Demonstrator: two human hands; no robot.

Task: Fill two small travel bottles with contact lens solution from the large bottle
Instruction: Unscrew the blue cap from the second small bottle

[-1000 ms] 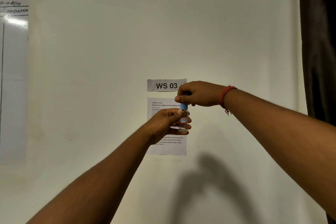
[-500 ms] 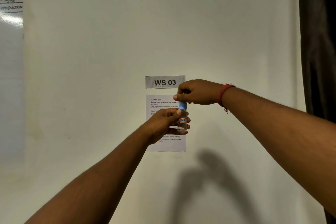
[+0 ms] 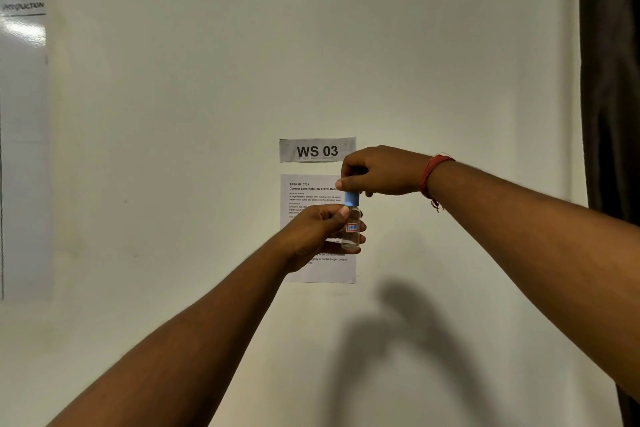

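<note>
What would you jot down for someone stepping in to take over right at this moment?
Left hand grips the small clear bottle, upright, held up in front of the wall sheet.
Right hand pinches its blue cap from above.
The cap sits on the bottle; whether it is tight cannot be told.
The large bottle and the second travel bottle are out of view, so how much is left is unknown.
</note>
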